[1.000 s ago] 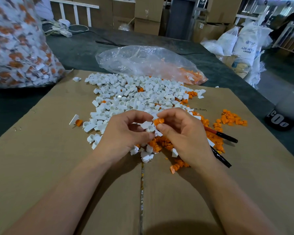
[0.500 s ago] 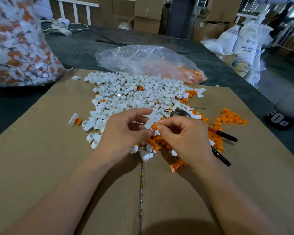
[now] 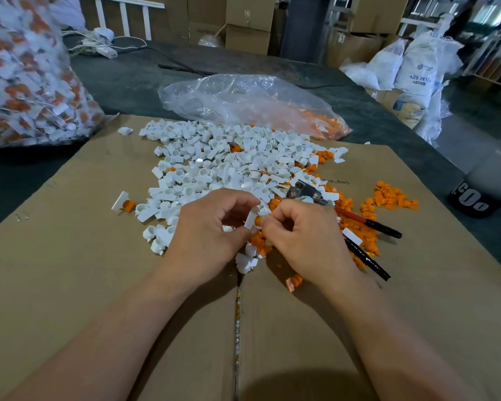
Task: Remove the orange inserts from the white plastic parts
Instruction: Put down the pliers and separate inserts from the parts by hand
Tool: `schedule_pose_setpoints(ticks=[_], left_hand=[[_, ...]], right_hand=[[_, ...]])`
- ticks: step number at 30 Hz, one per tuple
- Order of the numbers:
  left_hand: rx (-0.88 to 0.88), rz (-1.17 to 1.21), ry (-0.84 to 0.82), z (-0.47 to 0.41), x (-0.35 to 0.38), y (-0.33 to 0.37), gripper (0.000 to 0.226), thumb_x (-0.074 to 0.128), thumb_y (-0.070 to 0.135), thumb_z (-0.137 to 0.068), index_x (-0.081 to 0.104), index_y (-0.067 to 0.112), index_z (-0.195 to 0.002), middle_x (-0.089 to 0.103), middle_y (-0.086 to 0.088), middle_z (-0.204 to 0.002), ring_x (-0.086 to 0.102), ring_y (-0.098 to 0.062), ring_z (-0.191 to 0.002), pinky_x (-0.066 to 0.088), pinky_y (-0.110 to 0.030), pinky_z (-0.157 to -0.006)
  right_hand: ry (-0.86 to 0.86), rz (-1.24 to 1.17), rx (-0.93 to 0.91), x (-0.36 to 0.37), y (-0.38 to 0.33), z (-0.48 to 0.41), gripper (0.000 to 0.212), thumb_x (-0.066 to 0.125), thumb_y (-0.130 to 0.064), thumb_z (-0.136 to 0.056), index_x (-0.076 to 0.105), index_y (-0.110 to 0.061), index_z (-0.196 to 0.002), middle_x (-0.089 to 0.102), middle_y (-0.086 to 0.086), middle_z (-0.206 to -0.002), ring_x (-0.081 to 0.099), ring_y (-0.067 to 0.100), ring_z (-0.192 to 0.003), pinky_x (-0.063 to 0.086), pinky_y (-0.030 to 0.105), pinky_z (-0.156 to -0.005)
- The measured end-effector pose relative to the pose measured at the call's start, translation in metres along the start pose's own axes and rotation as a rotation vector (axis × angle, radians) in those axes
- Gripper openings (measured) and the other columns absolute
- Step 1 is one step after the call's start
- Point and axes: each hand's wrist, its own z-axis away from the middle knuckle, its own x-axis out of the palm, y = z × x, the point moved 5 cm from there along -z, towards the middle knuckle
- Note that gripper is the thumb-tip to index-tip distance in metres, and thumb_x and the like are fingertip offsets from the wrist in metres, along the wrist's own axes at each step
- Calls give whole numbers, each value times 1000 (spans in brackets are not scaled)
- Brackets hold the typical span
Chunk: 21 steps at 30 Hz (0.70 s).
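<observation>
we see a cardboard sheet [image 3: 70, 285] under everything, its near edge cut off by the frame. at far left a big bag [image 3: 26, 82] of white and orange pieces runs out of view. a clear bag [image 3: 243, 102] behind the pile holds orange bits, blurred by the plastic. the pile of white parts [image 3: 229, 160] lies on the sheet, with loose orange inserts [image 3: 394, 198] to its right. pliers [image 3: 370, 224] lie partly hidden behind our right hand [image 3: 307, 241]. our left hand [image 3: 206, 238] pinches one white part [image 3: 250, 219] above the sheet. the right fingertips pinch its orange insert [image 3: 258, 220], mostly covered, so we cannot tell whether it is out.
</observation>
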Motion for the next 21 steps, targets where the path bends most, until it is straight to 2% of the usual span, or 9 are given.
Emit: schedule_pose_setpoints(ticks=[3, 6, 10, 12, 14, 16, 19, 21], left_hand=[[54, -56, 24, 2, 0, 2, 58, 74, -10, -66, 56, 43, -84, 62, 19, -78, 61, 9, -78, 44, -3, -68], [93, -56, 71, 3, -2, 5, 58, 73, -10, -67, 56, 42, -86, 60, 21, -77, 59, 15, -77, 42, 0, -68], [63, 49, 97, 3, -4, 4, 50, 73, -6, -70, 59, 40, -84, 66, 23, -75, 62, 10, -74, 45, -3, -65], [25, 107, 111, 3, -5, 1, 51, 73, -8, -69, 60, 39, -82, 66, 27, -79, 63, 8, -72, 46, -5, -63], [11, 129, 116, 3, -6, 1, 50, 74, -9, -68, 60, 38, -81, 66, 27, -78, 62, 7, -69, 46, -5, -62], [13, 143, 110, 3, -7, 2, 48, 75, -7, -67, 60, 37, -81, 65, 27, -78, 61, 8, -67, 44, -4, -60], [52, 70, 108, 2, -9, 9, 41, 75, 7, -65, 58, 41, -81, 63, 29, -80, 58, 6, -69, 42, -4, -62], [61, 58, 97, 2, -10, 10, 38, 72, 10, -65, 58, 42, -82, 62, 27, -82, 57, 4, -71, 44, -7, -63]], right_hand=[[5, -33, 19, 3, -2, 1, 23, 61, -19, -82, 56, -11, -61, 46, -8, -47, 42, 5, -45, 28, 18, -48], [-19, -100, 39, 4, -3, 1, 25, 60, -21, -84, 54, -13, -61, 44, -9, -45, 42, 4, -44, 30, 19, -47], [-139, -459, 123, 4, -1, 2, 23, 60, -22, -87, 60, -18, -64, 54, -4, -46, 49, 3, -42, 39, 14, -44], [-105, -513, 105, 2, -1, 2, 17, 65, -24, -82, 62, -24, -66, 58, -5, -52, 52, 7, -48, 42, 17, -48], [-25, -527, 73, -2, -1, 1, 7, 70, -27, -75, 63, -28, -75, 63, -9, -66, 59, 8, -62, 47, 18, -58], [-38, -595, 64, -1, -1, 1, 19, 68, -32, -70, 64, -30, -88, 68, -10, -80, 65, 4, -77, 51, 16, -70], [-114, -720, 58, 4, -3, 2, 23, 63, -27, -69, 65, -28, -91, 71, -8, -75, 68, 7, -76, 54, 20, -73], [-81, -722, 36, 3, -3, 1, 21, 66, -19, -72, 65, -30, -90, 71, -10, -74, 69, 8, -77, 55, 21, -73]])
